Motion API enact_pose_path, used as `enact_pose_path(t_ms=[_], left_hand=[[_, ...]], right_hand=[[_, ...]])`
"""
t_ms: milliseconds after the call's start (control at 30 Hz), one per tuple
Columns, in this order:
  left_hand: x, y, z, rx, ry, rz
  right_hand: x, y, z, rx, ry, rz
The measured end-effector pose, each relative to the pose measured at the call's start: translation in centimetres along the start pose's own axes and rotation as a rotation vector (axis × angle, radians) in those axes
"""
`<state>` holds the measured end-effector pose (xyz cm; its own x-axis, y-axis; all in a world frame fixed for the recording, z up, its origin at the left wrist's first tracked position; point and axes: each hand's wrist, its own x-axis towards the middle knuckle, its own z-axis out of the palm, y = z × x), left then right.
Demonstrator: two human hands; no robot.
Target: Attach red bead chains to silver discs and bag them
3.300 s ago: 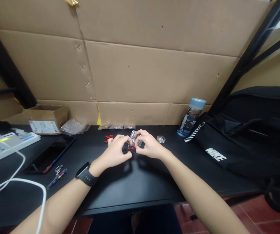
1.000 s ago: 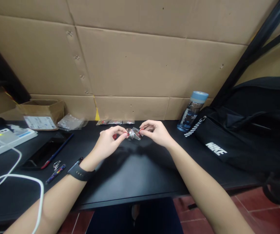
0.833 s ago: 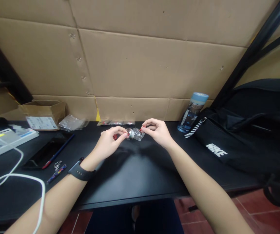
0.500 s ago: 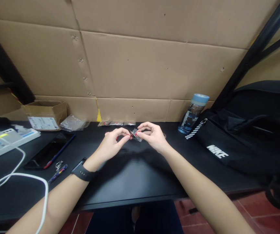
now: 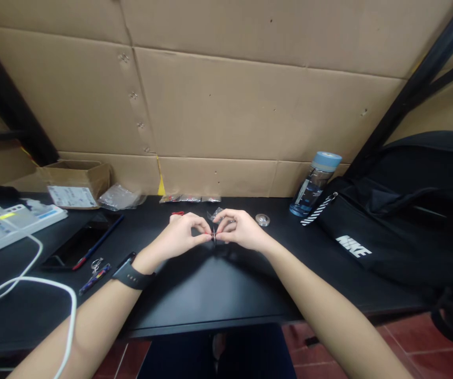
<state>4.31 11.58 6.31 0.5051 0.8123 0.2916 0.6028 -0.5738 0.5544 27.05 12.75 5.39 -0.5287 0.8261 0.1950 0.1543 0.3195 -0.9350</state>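
Note:
Over the middle of the black table, a small thin flat piece (image 5: 214,236) is seen nearly edge-on between my fingertips; its exact kind cannot be made out. My left hand (image 5: 182,234) pinches it from the left with thumb and forefinger. From the right, the fingertips of my right hand (image 5: 242,229) close on it too. Just behind my right hand lies a small clear plastic bag (image 5: 211,215), partly hidden. A bit of red cord (image 5: 178,213) shows behind my left hand. To the right sits a small round clear-and-silver item (image 5: 262,219).
Small packets (image 5: 190,198) line the cardboard wall. A blue-lidded bottle (image 5: 316,181) and black bag (image 5: 352,226) stand right. At left are a cardboard box (image 5: 78,184), plastic wrap (image 5: 119,197), a tablet (image 5: 84,242), a keychain (image 5: 94,278) and a white cable (image 5: 48,283).
The plastic bag that was at my right fingertips now lies on the table behind them. Both hands have come slightly lower and closer, pinching the thin piece, now turned edge-on.

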Motion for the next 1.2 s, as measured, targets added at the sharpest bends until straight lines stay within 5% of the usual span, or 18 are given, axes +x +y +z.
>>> enact_pose_path(t_ms=[533, 867, 1200], left_hand=[[0.2, -1.1, 0.5, 0.009, -0.128, -0.043], [-0.4, -0.7, -0.8, -0.126, -0.284, 0.009], [0.0, -1.6, 0.2, -0.049, -0.193, -0.036]], right_hand=[[0.0, 0.8, 0.1, -0.142, -0.134, 0.024], [0.1, 0.7, 0.1, -0.159, -0.135, 0.058], [0.5, 1.3, -0.2, -0.546, -0.034, -0.232]])
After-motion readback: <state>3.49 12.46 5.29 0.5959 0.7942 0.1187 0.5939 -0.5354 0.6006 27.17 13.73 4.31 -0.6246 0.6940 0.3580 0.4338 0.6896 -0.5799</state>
